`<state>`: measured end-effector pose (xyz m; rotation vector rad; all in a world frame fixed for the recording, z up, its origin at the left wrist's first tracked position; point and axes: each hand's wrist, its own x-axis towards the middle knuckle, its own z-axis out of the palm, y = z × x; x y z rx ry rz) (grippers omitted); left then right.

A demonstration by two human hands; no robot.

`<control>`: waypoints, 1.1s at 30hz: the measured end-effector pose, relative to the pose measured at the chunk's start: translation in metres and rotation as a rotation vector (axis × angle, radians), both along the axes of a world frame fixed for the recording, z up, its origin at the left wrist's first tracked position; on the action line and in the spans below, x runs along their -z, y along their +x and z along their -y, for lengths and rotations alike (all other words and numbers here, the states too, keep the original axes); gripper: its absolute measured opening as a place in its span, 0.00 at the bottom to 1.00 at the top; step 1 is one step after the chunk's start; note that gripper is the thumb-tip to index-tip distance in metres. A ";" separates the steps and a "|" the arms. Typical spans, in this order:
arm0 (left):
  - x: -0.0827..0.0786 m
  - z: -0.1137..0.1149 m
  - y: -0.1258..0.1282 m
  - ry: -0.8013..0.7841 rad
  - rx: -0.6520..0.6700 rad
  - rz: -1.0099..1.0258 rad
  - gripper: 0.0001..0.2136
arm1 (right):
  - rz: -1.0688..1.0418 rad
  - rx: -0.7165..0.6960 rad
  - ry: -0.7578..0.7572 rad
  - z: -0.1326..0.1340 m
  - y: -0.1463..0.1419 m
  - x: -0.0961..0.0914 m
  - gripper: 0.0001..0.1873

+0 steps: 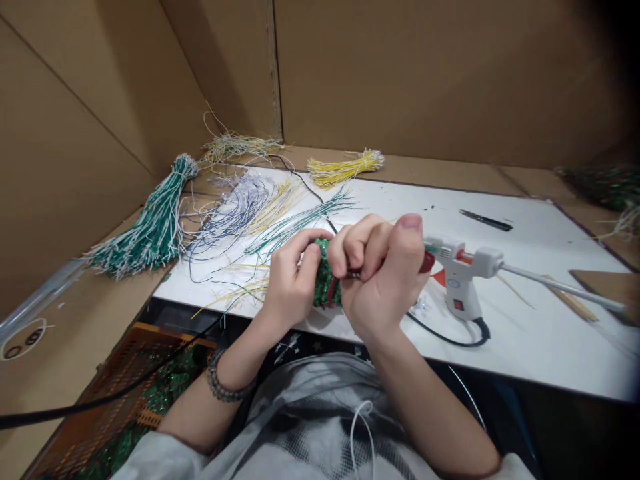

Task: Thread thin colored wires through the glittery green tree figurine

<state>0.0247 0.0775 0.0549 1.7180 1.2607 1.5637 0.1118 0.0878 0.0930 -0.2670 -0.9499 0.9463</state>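
Note:
Near the front edge of the white board, my left hand [295, 280] is closed round a green glittery piece [326, 293] that has a dark red part on its front. Close against its right side is my right hand [383, 273], a fist round a tool with a dark red handle [427, 262]. The handle's end sticks out beside the thumb, and my fingers hide most of the tool, so its kind does not show. Whether its far end touches the green piece cannot be seen.
A white glue gun [457, 273] with a cord stands at right, with black tweezers [486, 220] behind it. Bundles of green wires [145, 227], yellow wires [345, 168] and loose blue wires [230, 210] lie left and back. Below left, an orange basket [90, 407] holds green glittery pieces.

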 end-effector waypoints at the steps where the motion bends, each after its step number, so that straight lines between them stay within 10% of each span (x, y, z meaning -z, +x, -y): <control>1: 0.000 0.000 0.000 -0.002 -0.006 -0.004 0.12 | -0.026 -0.060 -0.023 -0.001 0.000 -0.001 0.33; 14: -0.001 0.002 0.001 -0.024 -0.024 -0.015 0.13 | 0.124 -0.626 -0.043 -0.002 0.031 -0.008 0.34; 25: -0.003 0.003 0.002 -0.022 0.029 -0.005 0.14 | 0.336 -0.777 -0.033 -0.010 0.037 -0.015 0.32; 33: -0.006 0.003 0.002 -0.075 0.032 0.011 0.15 | 0.465 -0.581 0.028 0.004 0.037 -0.013 0.32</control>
